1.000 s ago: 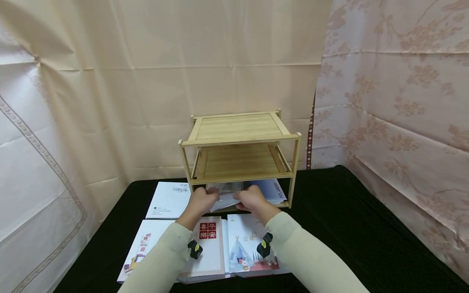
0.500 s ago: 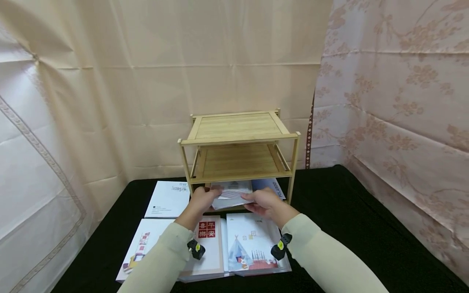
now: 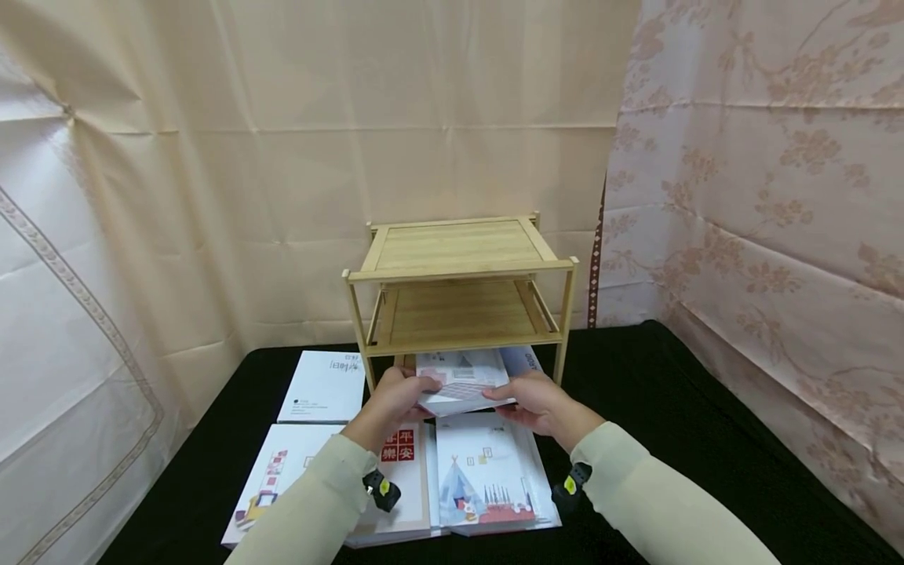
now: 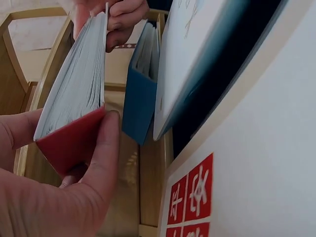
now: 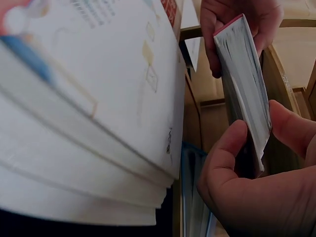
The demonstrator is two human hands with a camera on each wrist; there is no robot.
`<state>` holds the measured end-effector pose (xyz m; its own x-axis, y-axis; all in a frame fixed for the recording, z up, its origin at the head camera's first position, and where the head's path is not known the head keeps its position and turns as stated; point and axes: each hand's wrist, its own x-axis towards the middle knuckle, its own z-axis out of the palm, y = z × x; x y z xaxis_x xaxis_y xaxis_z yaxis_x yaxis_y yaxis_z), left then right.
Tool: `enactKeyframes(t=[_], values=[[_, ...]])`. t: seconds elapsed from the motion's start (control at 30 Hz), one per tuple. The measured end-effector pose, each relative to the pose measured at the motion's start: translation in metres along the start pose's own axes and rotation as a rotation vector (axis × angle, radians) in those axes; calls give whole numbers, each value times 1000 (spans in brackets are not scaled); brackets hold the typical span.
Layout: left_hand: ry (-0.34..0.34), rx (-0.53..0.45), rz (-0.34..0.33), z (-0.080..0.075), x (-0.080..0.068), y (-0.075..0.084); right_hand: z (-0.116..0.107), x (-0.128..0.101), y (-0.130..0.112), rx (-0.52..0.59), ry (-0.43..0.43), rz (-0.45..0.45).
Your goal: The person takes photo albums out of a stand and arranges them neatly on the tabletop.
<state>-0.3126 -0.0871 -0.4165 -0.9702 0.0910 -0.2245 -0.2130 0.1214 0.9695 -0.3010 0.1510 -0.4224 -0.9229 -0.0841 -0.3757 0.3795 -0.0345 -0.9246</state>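
Note:
Both my hands grip a small thick photo album [image 3: 462, 375] by its two sides, in front of the rack's lowest level. It has a pale cover, and the left wrist view shows a red spine [image 4: 74, 143] and its many sleeve pages. My left hand [image 3: 390, 404] holds the spine side, thumb on top and fingers beneath. On the other side, my right hand [image 3: 547, 404] pinches the edges of the covers between thumb and fingers. Behind it on the lowest level lies a blue album [image 3: 523, 359], partly hidden by the held one.
A wooden rack [image 3: 466, 249] with three levels stands at the back of a black-covered table [image 3: 678, 439]. Before it lie an album with a tent picture [image 3: 487, 471] and one with red squares [image 3: 399, 445]. Two more white albums [image 3: 271, 479] [image 3: 321, 388] lie at left.
The album has come out toward me and slightly right from the lowest level, in both hands. More of its cover shows. My right hand has moved right and a little nearer.

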Motion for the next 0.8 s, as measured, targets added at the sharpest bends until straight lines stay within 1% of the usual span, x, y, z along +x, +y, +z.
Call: enactKeyframes(t=[0.13, 0.37, 0.57, 0.8], values=[[-1, 11, -15, 4, -4, -2, -7, -5, 4, -25, -17, -20], [-37, 14, -9, 8, -11, -3, -17, -15, 7, -62, -72, -39], [-49, 47, -13, 12, -21, -1, -25, -27, 6, -100, -84, -28], [-102, 48, -10, 21, -33, -2, -37, -44, 11, -150, -87, -17]])
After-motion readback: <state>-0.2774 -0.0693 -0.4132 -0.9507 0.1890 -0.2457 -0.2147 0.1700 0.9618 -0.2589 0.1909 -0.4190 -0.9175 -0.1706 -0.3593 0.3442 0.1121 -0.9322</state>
